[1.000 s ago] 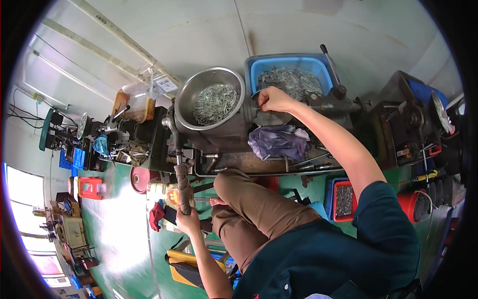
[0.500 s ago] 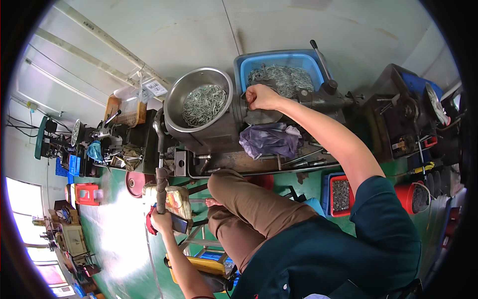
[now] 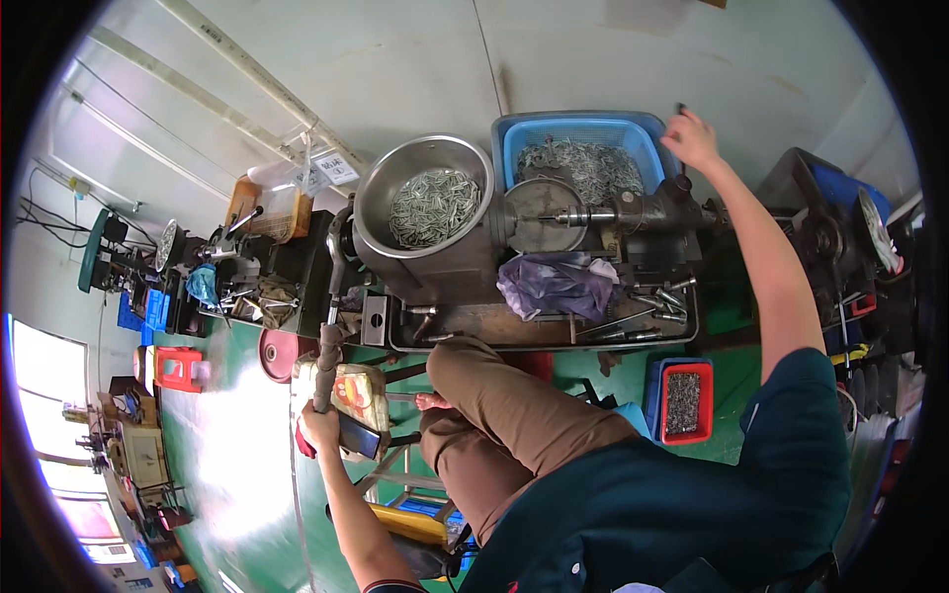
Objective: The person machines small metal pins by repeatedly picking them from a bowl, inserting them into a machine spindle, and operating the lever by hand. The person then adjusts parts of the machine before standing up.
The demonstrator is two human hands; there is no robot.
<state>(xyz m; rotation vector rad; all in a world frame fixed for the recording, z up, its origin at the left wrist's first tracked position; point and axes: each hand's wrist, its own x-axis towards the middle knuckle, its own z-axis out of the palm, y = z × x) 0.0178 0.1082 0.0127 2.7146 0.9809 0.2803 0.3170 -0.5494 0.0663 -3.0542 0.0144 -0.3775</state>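
My left hand [image 3: 318, 427] is wrapped round the lower end of a long lever [image 3: 329, 361] bound in brown wrapping. A red cloth [image 3: 303, 440] shows beside its fingers. At the back right, my right hand [image 3: 690, 138] closes round the upright tailstock lever [image 3: 682, 107], whose dark tip pokes out above the fingers. Below that hand lies the tailstock [image 3: 647, 210] of a small lathe, its spindle [image 3: 583, 215] pointing left over a round metal plate [image 3: 542, 237]. To the left, a steel bowl [image 3: 371, 203] of slim metal pins [image 3: 435, 208] sits on the headstock [image 3: 445, 277].
Behind the lathe stands a blue basket [image 3: 514, 138] of similar pins. A purple rag [image 3: 559, 287] hangs in front, above a tray [image 3: 494, 321] with loose metal tools. On the floor is a red bin [image 3: 704, 400] of small parts. Other machines [image 3: 816, 217] flank both sides.
My right hand has left the spot beside the headstock and moved right and back, onto the tailstock lever. The left hand keeps its hold. The view has shifted slightly.
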